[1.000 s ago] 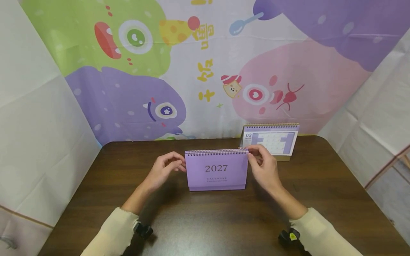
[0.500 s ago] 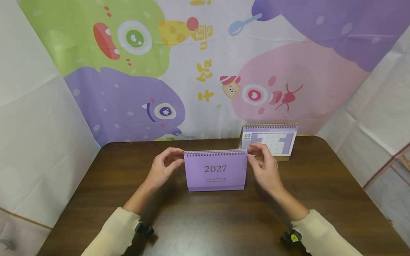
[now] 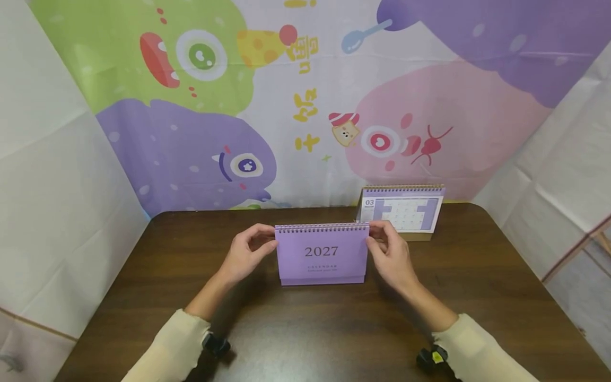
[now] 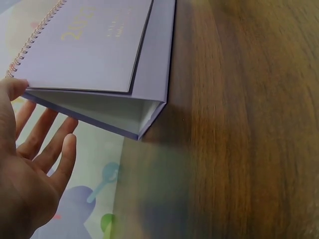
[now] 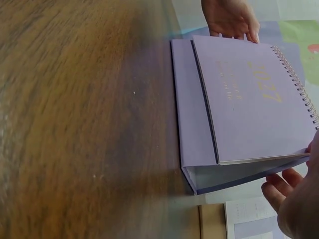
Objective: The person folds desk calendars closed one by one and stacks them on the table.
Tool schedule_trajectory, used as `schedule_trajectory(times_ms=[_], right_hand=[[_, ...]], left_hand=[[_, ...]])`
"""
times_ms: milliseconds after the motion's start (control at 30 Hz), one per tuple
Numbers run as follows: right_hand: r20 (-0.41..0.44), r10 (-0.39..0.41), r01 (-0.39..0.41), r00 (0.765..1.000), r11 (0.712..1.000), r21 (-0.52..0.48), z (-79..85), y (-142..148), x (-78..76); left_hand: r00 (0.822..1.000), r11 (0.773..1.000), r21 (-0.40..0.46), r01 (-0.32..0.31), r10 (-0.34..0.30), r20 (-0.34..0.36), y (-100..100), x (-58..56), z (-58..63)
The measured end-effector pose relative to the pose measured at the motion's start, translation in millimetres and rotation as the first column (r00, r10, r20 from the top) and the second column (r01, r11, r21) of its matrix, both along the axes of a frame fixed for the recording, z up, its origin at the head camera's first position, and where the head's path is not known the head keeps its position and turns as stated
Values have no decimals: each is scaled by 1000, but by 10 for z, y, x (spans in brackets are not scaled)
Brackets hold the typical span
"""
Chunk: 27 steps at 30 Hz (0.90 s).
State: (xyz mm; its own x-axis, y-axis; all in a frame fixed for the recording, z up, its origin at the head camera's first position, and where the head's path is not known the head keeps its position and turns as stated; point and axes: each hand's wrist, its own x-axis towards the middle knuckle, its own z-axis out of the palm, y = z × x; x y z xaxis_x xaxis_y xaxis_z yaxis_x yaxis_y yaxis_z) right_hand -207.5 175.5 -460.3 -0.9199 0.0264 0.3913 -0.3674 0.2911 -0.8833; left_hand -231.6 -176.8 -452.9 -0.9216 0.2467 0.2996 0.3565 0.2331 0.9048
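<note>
A purple spiral-bound desk calendar (image 3: 322, 270) stands upright on the table, its front cover reading 2027. My left hand (image 3: 245, 254) pinches its upper left edge, with the thumb at the front cover and the fingers reaching behind. At the opposite upper corner my right hand (image 3: 391, 252) pinches the other edge the same way. The left wrist view shows the hollow stand (image 4: 117, 112) from the side, with the lower fingers (image 4: 65, 159) spread near the back panel. In the right wrist view, fingertips (image 5: 274, 191) lie by the back panel and the thumb is partly cut off.
Behind my right hand, a second desk calendar (image 3: 406, 212) stands turned to a page marked 03. Both stand on a dark brown wooden table (image 3: 315, 329). A cartoon-printed cloth (image 3: 310, 175) hangs along the table's back edge, with pale cloth walls (image 3: 52, 175) at the sides.
Both hands have come in against the calendar's upper edges, the left rising from lower down first and both thumbs then meeting the cover's sides. The calendar stays in place.
</note>
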Motion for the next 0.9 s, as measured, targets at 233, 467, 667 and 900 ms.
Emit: schedule_trajectory(times_ms=[233,467,667,900], right_hand=[[13,-4,4,1000,1000,-18,-8,-12,-7],[27,-20,21,999,1000,-14,-3,-16,-8],[31,-27,28,999,1000,-13,9,-28,-2],[22,-14,15,1000,1000,-22,18,-45,-3]], left_hand=[[1000,1000,18,4,-3,-17,26,0,-19],[1000,1000,11,10,-10,-3,26,20,2],[1000,1000,10,10,-10,2,24,21,-9],[1000,1000,26,14,-14,-2,33,10,-42]])
